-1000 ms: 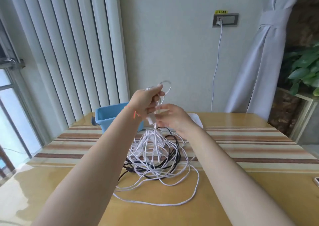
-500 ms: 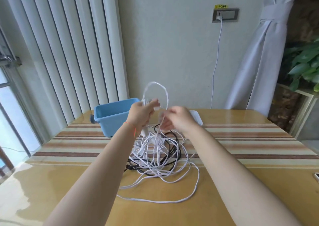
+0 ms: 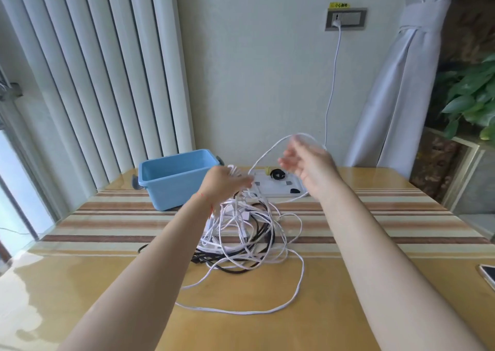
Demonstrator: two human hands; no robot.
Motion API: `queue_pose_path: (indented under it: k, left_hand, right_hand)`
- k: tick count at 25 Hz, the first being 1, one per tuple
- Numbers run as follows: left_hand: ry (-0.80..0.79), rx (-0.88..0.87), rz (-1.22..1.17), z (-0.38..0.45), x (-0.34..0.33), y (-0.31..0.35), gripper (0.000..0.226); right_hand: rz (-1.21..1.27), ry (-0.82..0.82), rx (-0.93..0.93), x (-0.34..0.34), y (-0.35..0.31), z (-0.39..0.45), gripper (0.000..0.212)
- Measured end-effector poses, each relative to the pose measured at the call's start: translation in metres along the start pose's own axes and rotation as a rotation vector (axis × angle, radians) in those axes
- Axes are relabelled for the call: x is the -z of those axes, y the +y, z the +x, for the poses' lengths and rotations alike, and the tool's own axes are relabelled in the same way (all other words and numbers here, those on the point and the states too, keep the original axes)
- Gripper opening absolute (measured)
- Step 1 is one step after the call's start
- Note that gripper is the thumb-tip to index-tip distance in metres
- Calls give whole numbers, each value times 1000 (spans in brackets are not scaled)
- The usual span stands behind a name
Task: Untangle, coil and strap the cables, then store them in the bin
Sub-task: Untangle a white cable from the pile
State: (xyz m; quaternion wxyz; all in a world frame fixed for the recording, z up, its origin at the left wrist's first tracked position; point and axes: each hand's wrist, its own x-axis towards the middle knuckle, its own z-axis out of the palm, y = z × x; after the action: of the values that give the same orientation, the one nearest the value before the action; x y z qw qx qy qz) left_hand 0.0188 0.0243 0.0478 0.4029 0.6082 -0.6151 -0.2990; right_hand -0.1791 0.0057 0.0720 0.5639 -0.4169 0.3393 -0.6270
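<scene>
A tangle of white and black cables (image 3: 242, 234) lies on the table's middle, with one long white strand (image 3: 267, 309) trailing toward me. My left hand (image 3: 227, 186) grips a bunch of white cable just above the pile. My right hand (image 3: 308, 163) is raised to the right of it, blurred, with its fingers spread. A white loop (image 3: 270, 148) arcs from my left hand up over my right hand's fingers. The blue bin (image 3: 160, 187) stands at the back left, with nothing visible inside.
A white tray (image 3: 267, 187) behind the pile holds black strap rolls (image 3: 277, 174). A phone (image 3: 488, 275) lies at the table's right edge. A white cord (image 3: 333, 82) hangs from the wall socket. Blinds stand at left; a curtain and a plant at right.
My hands have parted: the right one let go and swung up and right, drawing the white loop wider. The left hand sank toward the pile. The tray came into sight.
</scene>
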Motion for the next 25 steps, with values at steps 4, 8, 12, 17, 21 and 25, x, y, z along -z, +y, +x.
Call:
queue_pose_path:
  k: [4, 8, 12, 17, 21, 25]
  left_hand:
    - [13, -67, -346, -2, -2, 59, 22]
    - [-4, -29, -420, 1, -16, 53, 22]
    - [-214, 60, -345, 1, -20, 5, 27]
    - [-312, -31, 555, 0, -33, -28, 36]
    - [-209, 10, 460, 3, -33, -34, 31]
    - [-98, -11, 215, 9, -37, -1, 33]
  right_hand:
    - [-441, -407, -126, -17, 22, -20, 11]
    - [-636, -232, 39, -24, 29, -24, 7]
    - [-406, -76, 100, -10, 15, -16, 19]
    - [-152, 320, 347, 11, -27, 0, 23]
    - [-45, 590, 408, 44, -58, 8, 25]
    - [-416, 246, -51, 43, -5, -3, 20]
